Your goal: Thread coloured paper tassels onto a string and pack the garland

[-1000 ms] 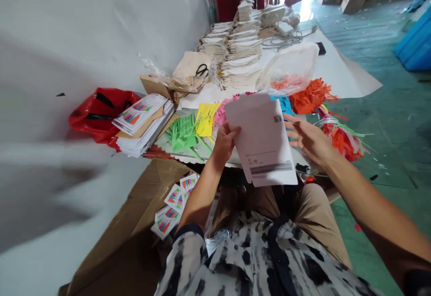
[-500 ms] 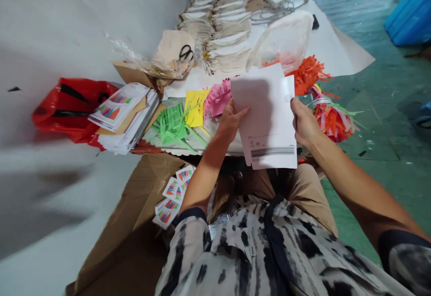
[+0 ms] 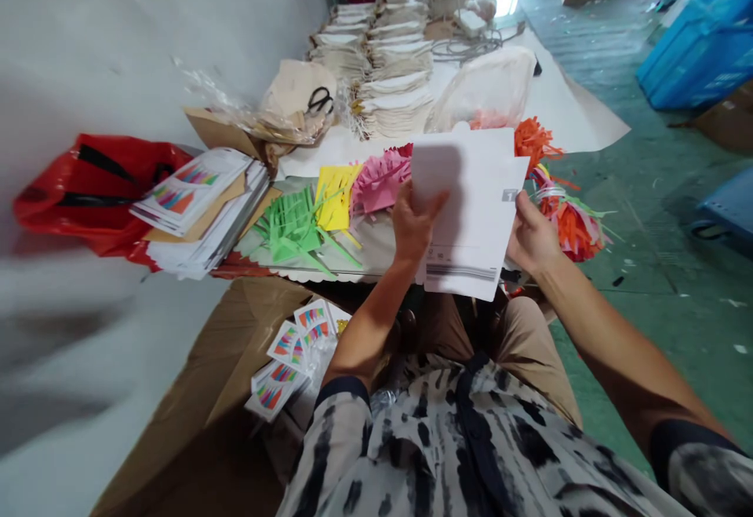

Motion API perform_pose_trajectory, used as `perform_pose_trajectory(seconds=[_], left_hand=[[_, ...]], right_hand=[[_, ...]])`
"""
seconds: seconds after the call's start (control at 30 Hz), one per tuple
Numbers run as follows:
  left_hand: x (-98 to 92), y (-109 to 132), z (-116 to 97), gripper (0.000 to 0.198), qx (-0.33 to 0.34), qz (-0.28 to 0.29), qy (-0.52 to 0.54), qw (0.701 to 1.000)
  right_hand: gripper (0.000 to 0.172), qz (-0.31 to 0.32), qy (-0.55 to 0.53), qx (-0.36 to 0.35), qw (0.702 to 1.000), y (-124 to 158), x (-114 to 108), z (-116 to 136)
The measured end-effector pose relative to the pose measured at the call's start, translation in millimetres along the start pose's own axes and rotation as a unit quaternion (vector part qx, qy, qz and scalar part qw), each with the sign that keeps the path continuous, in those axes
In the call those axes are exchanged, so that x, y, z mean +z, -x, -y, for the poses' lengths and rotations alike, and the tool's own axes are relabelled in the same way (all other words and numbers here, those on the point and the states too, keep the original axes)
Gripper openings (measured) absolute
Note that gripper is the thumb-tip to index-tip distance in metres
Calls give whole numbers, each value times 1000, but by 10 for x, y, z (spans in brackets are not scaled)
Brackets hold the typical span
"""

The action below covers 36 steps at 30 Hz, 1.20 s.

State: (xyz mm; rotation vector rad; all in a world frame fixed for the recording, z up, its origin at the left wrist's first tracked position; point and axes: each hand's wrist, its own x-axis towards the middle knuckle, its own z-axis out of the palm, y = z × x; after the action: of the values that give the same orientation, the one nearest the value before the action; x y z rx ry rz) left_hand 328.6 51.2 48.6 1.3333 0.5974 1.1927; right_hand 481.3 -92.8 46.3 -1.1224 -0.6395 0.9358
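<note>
A white printed card sleeve [image 3: 471, 203] is held up in front of me over my lap. My left hand [image 3: 415, 223] grips its left edge, thumb on the front. Its right edge is held by my right hand [image 3: 529, 236], fingers curled behind. Behind the sleeve, on a low board [image 3: 353, 262], lie cut paper tassels: green [image 3: 292, 227], yellow [image 3: 335, 195], pink [image 3: 376, 181] and orange [image 3: 532, 140].
A stack of printed sleeves [image 3: 197, 207] and a red bag [image 3: 88, 183] sit at the left. A cardboard box [image 3: 235, 376] with finished packs [image 3: 294, 352] is by my left knee. Scissors [image 3: 319, 100], paper stacks [image 3: 394, 85], a clear bag [image 3: 488, 93] and blue crates [image 3: 700, 46] lie farther off.
My right hand, open beside the sleeve a second ago, has closed on its right edge. The sleeve has tilted slightly and both hands hold it now.
</note>
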Motion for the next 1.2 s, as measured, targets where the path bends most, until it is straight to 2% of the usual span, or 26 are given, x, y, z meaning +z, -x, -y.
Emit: perform_pose_trajectory(seconds=[0.13,0.2,0.23,0.33,0.43,0.63,0.73,0.83,0.9,0.97,1.03,1.1,1.2], left_hand=[[-17,122,-108,47,-27,18,-37,999],[-36,185,-159,45,-37,43,-49,997],[-42,215,-178,44,-39,59,-52,996],[-36,289,-213,42,-32,111,-64,991],[-8,329,-227,41,-18,134,-93,986],[34,288,-226,41,-30,154,-110,981],[67,245,-252,41,-53,158,-121,979],[116,216,-288,39,-63,155,-130,977],[148,206,-296,39,-67,157,-123,978],[175,200,-287,40,-73,160,-111,978],[197,198,-266,41,-84,165,-103,977],[220,201,-245,41,-92,170,-100,976],[274,218,-218,41,-94,180,-97,974]], right_hand=[[44,-4,7,-85,996,34,-46,299],[44,-13,33,-128,991,9,-94,535],[44,-14,62,-128,990,-11,-114,653],[35,25,157,-74,984,-76,-136,938],[31,84,224,-34,970,-106,-95,1090],[38,171,243,49,954,-132,-83,1140],[43,185,249,62,949,-186,-151,1144],[47,208,323,48,922,-236,-169,1184],[46,191,421,-13,886,-256,-140,1217],[43,129,520,-89,840,-261,-105,1235],[38,58,574,-149,803,-241,-93,1229],[34,16,583,-188,790,-185,-116,1207],[36,-25,568,-223,792,-29,-196,1175]])
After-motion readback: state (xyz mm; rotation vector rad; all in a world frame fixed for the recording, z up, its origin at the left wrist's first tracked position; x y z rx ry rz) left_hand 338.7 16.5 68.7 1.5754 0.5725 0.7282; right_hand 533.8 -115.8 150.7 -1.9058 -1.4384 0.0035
